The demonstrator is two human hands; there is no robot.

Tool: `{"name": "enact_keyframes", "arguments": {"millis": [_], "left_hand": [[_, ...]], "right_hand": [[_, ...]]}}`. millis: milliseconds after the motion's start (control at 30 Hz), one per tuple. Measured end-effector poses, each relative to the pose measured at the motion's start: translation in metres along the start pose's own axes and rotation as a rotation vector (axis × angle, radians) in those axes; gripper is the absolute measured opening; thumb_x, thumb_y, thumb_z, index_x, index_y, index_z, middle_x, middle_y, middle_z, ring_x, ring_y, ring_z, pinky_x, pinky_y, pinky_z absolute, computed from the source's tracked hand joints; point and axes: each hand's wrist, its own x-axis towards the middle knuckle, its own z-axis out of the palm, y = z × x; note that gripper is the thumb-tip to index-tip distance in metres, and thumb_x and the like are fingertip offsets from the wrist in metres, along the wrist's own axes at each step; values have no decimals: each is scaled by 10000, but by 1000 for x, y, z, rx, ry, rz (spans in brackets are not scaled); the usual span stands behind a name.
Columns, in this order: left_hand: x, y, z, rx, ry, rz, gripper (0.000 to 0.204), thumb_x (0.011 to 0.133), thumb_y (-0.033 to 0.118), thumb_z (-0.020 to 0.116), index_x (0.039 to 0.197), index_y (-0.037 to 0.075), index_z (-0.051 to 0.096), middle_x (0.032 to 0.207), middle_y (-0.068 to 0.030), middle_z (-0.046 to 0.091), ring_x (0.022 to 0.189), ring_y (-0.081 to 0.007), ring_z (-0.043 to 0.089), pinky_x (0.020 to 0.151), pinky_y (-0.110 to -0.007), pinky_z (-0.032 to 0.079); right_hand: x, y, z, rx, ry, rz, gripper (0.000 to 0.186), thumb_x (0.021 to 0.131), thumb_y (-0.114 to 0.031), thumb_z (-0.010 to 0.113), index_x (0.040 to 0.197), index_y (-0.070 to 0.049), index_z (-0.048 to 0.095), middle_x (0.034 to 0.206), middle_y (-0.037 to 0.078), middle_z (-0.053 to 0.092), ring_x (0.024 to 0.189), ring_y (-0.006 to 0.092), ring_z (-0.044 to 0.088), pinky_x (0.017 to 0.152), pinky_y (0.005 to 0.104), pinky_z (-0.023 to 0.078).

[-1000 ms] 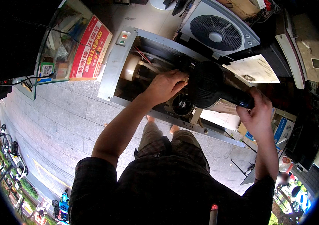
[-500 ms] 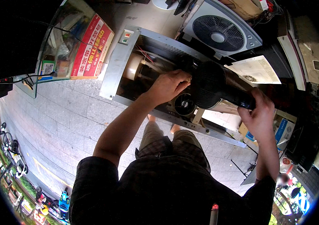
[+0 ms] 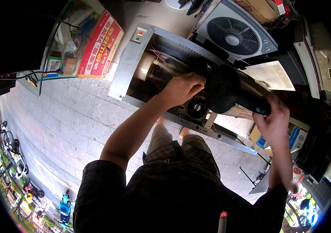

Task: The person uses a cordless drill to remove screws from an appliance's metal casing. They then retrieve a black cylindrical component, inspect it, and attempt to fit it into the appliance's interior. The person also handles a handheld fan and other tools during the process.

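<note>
An open metal housing (image 3: 128, 64) stretches crosswise in front of me, with a pale cylinder (image 3: 145, 66), thin red wires and a round black part with a ring-shaped opening (image 3: 197, 107) inside. Over its right half lies a bulky black part (image 3: 223, 89) with a thick arm reaching right. My right hand (image 3: 273, 118) is closed around the end of that arm. My left hand (image 3: 183, 90) reaches into the housing, fingers pinched together at the black part's left side. A tiny yellowish bit shows at the fingertips; what they hold is hidden.
Beyond the housing stand a grey box fan (image 3: 233, 35) and a pale perforated panel (image 3: 272, 74). A glass case (image 3: 66, 42) with a red sign is at the left. Blue-and-white cartons (image 3: 297, 136) sit at the right. A red-tipped stick (image 3: 222, 222) juts up near my chest.
The whole scene has shifted slightly to the right in the picture. Both hands keep about the same places on and beside the black part.
</note>
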Motion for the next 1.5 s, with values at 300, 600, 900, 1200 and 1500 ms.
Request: {"name": "enact_keyframes", "arguments": {"millis": [300,600,900,1200,1500], "left_hand": [[1,1,2,2,16,2,168,976,235,659,1071,96,654,1012,-111,687,907,-319,706,781,-440,577],[0,1,3,-22,53,2,161,971,210,662,1073,85,655,1038,-121,696,906,-324,711,776,-436,575],[0,2,-3,-233,56,-107,249,987,212,672,1174,49,654,1055,-170,710,921,-324,723,779,-395,570],[-4,-4,-7,-79,30,-328,301,1026,171,639,1302,51,655,1275,-141,693,1151,-222,671,1000,-344,529],[5,18,1,371,161,-46,248,1051,139,591,1238,-14,647,1306,-166,593,1169,-307,606,1008,-386,480]], "right_hand": [[-1,3,3,-15,21,-35,356,734,-93,705,1060,20,613,851,212,650,759,400,679,696,420,550],[-11,12,8,33,-2,87,407,738,-86,703,1118,33,615,931,221,646,774,374,656,726,408,545],[-53,43,32,529,147,385,362,829,-38,651,1181,41,620,1026,132,717,900,198,688,796,315,552],[-162,61,20,791,614,875,154,975,-152,589,1086,-47,610,857,-13,612,699,58,501,595,243,409],[-321,138,5,844,963,856,154,962,-68,587,1086,19,614,909,-5,635,832,72,549,761,246,477]]}}
